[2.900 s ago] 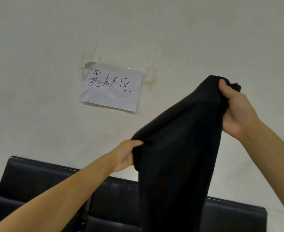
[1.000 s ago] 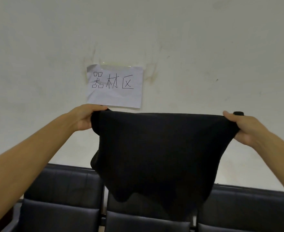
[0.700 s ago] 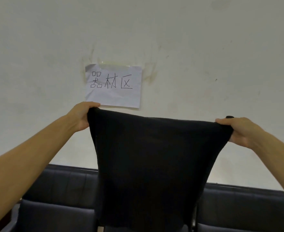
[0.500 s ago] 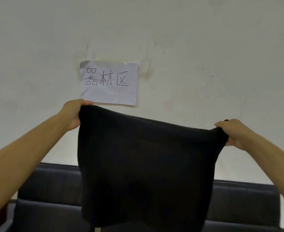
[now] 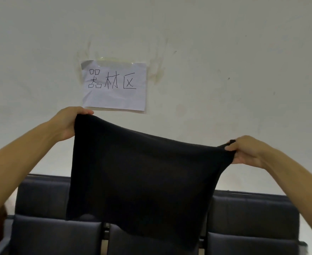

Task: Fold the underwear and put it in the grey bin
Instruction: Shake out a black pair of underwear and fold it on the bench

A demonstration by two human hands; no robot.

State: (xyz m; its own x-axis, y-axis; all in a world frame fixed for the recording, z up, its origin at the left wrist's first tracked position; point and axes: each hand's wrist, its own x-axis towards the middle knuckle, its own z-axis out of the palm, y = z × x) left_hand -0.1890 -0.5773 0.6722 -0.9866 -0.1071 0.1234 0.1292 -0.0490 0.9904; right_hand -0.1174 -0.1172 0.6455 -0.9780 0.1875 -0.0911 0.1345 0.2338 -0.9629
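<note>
The black underwear [image 5: 142,179] hangs spread out in the air in front of me, stretched wide by its top edge. My left hand [image 5: 69,124] grips its upper left corner, held higher. My right hand [image 5: 247,150] pinches the upper right corner, held lower, so the top edge slopes down to the right. The cloth's lower edge hangs in front of the seats. The grey bin is not in view.
A row of dark padded seats [image 5: 252,218] stands against a pale wall [image 5: 225,52]. A white paper sign [image 5: 114,85] with handwritten characters is taped to the wall above my left hand.
The bunched underwear has been pulled out flat between my hands. Over the last second my right hand has dropped lower than my left, tilting the top edge.
</note>
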